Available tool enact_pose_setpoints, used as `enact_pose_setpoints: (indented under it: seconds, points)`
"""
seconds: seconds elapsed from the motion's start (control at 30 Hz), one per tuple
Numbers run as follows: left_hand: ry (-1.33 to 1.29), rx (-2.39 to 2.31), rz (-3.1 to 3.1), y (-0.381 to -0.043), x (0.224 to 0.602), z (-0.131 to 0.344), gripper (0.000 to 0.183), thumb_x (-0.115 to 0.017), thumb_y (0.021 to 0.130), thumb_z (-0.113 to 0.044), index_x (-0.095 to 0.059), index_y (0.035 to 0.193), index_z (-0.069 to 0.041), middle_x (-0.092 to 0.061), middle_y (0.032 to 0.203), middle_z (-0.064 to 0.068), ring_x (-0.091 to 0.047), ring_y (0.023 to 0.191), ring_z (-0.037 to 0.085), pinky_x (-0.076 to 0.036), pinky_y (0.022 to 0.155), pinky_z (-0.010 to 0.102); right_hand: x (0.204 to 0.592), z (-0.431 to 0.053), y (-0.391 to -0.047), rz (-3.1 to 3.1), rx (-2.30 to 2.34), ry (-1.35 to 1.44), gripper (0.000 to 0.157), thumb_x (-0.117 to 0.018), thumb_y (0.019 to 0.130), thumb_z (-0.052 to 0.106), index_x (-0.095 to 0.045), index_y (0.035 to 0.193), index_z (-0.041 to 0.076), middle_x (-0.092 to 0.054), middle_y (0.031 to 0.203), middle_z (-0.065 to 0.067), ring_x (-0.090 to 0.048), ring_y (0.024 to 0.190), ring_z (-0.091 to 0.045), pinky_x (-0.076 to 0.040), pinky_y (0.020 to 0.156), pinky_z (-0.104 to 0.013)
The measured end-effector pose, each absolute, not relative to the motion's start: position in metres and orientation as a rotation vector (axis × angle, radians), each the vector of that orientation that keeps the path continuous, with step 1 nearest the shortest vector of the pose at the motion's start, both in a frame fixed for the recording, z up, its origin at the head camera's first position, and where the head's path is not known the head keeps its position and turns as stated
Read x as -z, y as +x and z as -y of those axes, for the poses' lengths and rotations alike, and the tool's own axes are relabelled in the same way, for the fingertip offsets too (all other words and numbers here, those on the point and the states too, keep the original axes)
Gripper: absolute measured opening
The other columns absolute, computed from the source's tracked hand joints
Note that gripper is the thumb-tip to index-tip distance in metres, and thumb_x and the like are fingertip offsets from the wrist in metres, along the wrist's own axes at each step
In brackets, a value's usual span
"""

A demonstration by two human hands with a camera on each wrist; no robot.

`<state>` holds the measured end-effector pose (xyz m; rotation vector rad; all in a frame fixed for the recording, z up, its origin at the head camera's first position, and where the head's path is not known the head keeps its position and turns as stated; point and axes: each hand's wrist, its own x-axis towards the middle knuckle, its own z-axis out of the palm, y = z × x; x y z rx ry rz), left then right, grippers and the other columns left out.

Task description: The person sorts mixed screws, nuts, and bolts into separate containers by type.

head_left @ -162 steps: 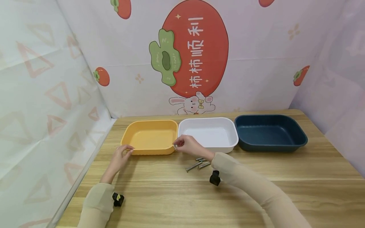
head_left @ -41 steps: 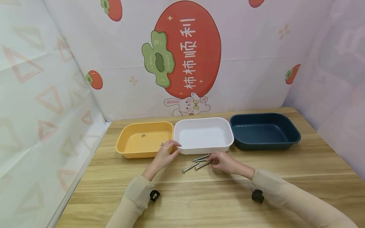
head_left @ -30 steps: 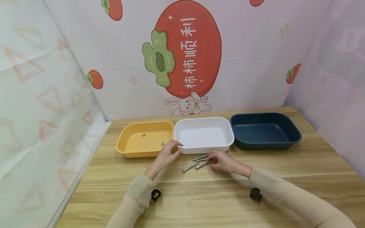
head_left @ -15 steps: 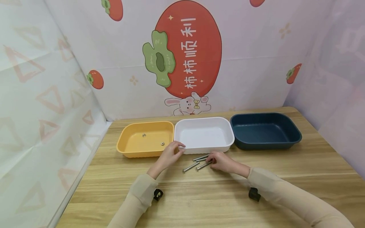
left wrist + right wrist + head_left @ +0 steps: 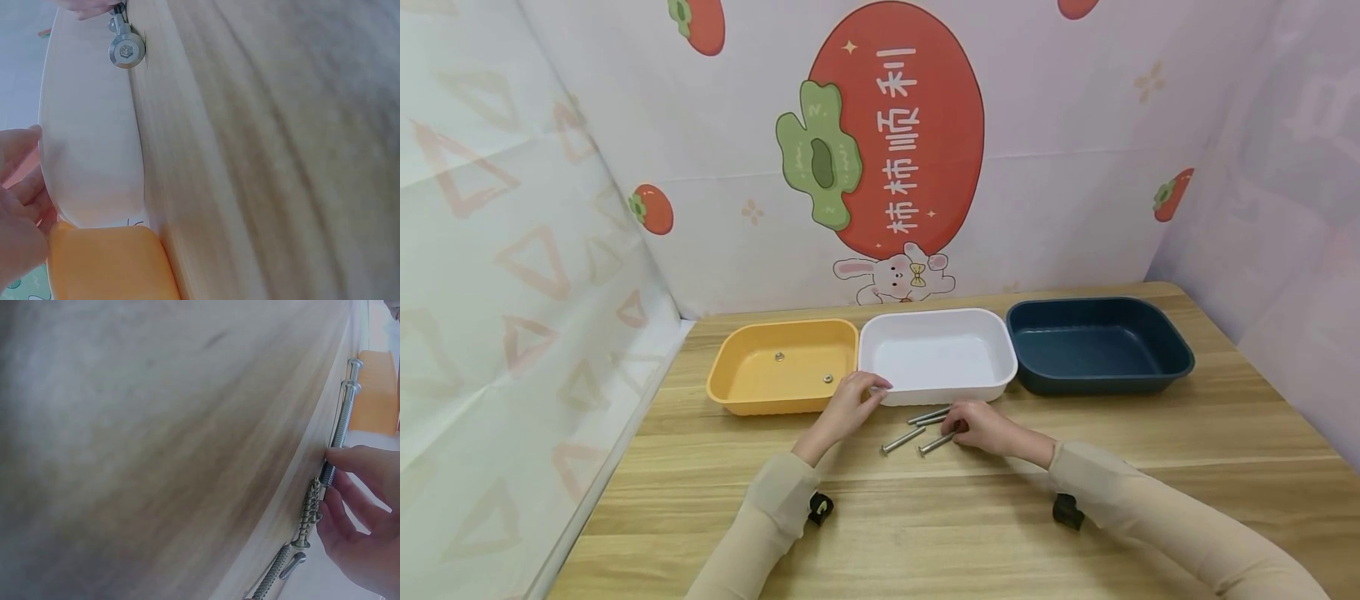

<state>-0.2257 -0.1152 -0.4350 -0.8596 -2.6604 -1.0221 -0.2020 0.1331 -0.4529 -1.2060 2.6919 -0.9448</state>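
Note:
My right hand [image 5: 981,425] pinches the end of a long metal bolt [image 5: 936,444] just in front of the white tray [image 5: 940,396]. In the right wrist view the thumb lies against that bolt's threaded end [image 5: 340,428], its head pointing away. Another bolt [image 5: 902,440] lies to its left, and more screws [image 5: 928,414] lie behind it. Close under the fingers is a coarse-threaded screw [image 5: 304,522]. My left hand [image 5: 847,407] rests its fingertips on the white tray's near rim, by the corner beside the yellow tray [image 5: 775,407]; its fingers are loosely bent.
Two small nuts, one farther back [image 5: 779,356] and one nearer [image 5: 828,378], lie in the yellow tray. A dark blue tray [image 5: 1105,386] stands right of the white one. All three form a row at the back of the wooden table [image 5: 917,533], before a printed cloth backdrop.
Earlier my right hand held a small metal piece at the yellow tray, whose rim the left hand touched. Since then the right hand reached the bolts and lately drew one slightly nearer; the left slid right.

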Motion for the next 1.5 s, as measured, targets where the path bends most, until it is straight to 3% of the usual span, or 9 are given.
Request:
enact_pose_setpoints:
  seconds: [0.7,1.17,1.5]
  points:
    - [-0.936,0.921,2.658,-0.228,0.433,0.114,0.009,-0.057,0.085,-0.006,-0.063,0.091,-0.007,-0.063,0.083,0.003,-0.053,0.081,0.019,-0.034,0.087,0.041,0.456,-0.134,-0.201,-2.654,0.909,-1.298,0.014,-0.064,0.073,-0.007,-0.064,0.083,0.002,-0.054,0.079,-0.002,-0.048,0.071,-0.011,-0.042,0.063,-0.022]
    - [-0.925,0.907,2.707,-0.229,0.432,0.114,0.008,-0.056,0.086,-0.008,-0.062,0.091,-0.008,-0.062,0.079,0.002,-0.052,0.082,0.018,-0.031,0.090,0.043,0.442,-0.135,-0.193,-2.697,1.030,-1.354,0.016,-0.062,0.072,-0.012,-0.063,0.084,-0.002,-0.057,0.079,-0.007,-0.052,0.074,-0.017,-0.045,0.064,-0.024]
    - [-0.917,0.891,2.738,-0.229,0.431,0.114,0.008,-0.055,0.086,-0.009,-0.061,0.092,-0.009,-0.062,0.082,0.002,-0.052,0.083,0.019,-0.030,0.092,0.043,0.426,-0.141,-0.190,-2.685,1.080,-1.230,0.016,-0.058,0.075,-0.014,-0.061,0.088,-0.005,-0.057,0.085,-0.010,-0.055,0.079,-0.019,-0.048,0.069,-0.026]
